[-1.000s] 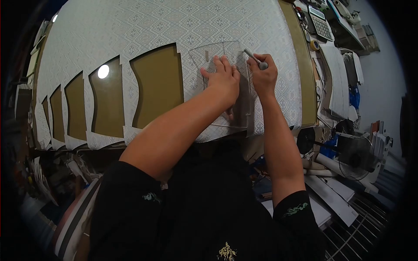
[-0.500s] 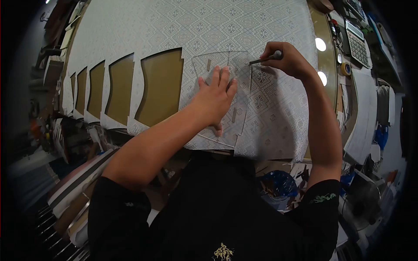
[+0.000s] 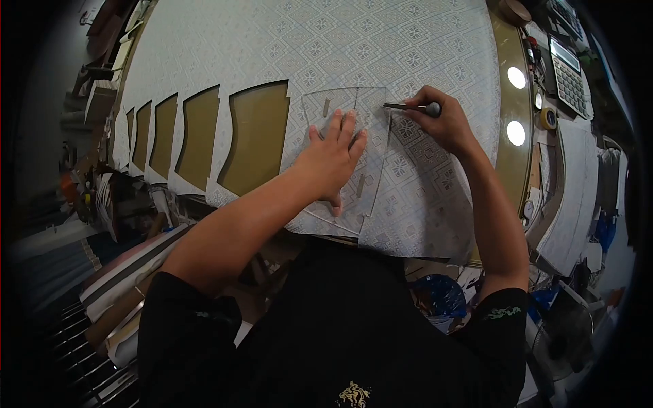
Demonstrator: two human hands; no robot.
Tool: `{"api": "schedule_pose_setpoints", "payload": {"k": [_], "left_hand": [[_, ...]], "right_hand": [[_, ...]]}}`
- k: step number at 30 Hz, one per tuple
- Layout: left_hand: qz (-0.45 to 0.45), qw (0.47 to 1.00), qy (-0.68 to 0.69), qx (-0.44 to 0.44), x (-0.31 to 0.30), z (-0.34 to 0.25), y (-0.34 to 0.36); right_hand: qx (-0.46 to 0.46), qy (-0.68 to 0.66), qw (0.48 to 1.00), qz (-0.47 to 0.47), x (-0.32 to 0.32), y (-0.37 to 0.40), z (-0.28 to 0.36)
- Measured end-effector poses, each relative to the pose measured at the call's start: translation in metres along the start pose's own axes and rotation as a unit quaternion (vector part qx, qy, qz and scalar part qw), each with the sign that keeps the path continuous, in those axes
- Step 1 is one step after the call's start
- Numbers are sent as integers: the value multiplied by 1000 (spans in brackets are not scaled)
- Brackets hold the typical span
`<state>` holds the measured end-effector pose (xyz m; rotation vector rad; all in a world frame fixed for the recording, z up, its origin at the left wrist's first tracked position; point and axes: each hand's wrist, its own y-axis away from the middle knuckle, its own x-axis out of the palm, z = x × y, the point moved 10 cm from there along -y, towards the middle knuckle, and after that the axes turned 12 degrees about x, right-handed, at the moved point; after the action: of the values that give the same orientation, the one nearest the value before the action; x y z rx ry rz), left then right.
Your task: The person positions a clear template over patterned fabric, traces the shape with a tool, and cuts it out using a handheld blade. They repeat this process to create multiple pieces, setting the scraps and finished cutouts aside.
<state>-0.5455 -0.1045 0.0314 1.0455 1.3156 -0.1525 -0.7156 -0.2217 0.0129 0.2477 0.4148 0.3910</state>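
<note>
My left hand [image 3: 331,158] lies spread on a clear template [image 3: 373,151] with small tape strips, pressing it on pale patterned sheet material [image 3: 428,61]. Its fingers are apart. My right hand [image 3: 445,122] pinches a slim dark cutting knife [image 3: 407,107] with a rounded grey end. The knife's tip touches down near the template's upper right corner. A dark cut line runs down along the template's right edge. To the left of my left hand, several curved panel-shaped openings in the sheet bare the olive-brown table surface [image 3: 255,136].
A calculator [image 3: 568,78], a roll of yellow tape [image 3: 548,119] and a round brown object [image 3: 515,12] sit along the right side. Two bright light reflections show on the table edge. Rolled materials [image 3: 129,285] lie at lower left, and a fan [image 3: 563,326] stands at lower right.
The view has shifted a little. The knife has turned to lie more level, its tip staying near the template's upper right corner. My left hand keeps its place on the template.
</note>
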Motion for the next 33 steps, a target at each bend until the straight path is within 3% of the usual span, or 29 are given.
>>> {"api": "schedule_pose_setpoints", "payload": {"k": [5, 7, 9, 11, 12, 14, 20, 23, 25, 28, 33], "left_hand": [[-15, 1000, 7, 6, -3, 0, 3], [-24, 1000, 14, 6, -4, 1, 4], [-25, 999, 21, 9, -3, 1, 4], [-25, 999, 28, 14, -2, 2, 3], [-27, 999, 29, 16, -1, 3, 4], [-36, 999, 33, 25, 0, 1, 3], [-89, 996, 30, 9, 14, 4, -12], [-68, 997, 34, 12, 19, 4, -13], [-144, 989, 25, 2, 11, 6, -13], [-91, 995, 35, 14, 9, 4, -8], [-92, 994, 53, 10, 7, 6, -7]], "right_hand": [[-64, -32, 989, -127, 18, 34, -3], [-76, -40, 961, -263, 18, 54, 0], [-50, -51, 946, -316, 37, 63, 0], [-83, -45, 896, -433, 42, 80, 9], [-83, -36, 896, -435, 47, 81, 19], [57, -59, 893, -443, 47, 76, 11], [51, 33, 869, -491, 45, 58, 33], [51, 48, 876, -476, 40, 48, 41], [53, 56, 875, -478, 42, 47, 42], [49, 70, 874, -478, 41, 46, 40], [28, 78, 888, -453, 33, 43, 35]]}}
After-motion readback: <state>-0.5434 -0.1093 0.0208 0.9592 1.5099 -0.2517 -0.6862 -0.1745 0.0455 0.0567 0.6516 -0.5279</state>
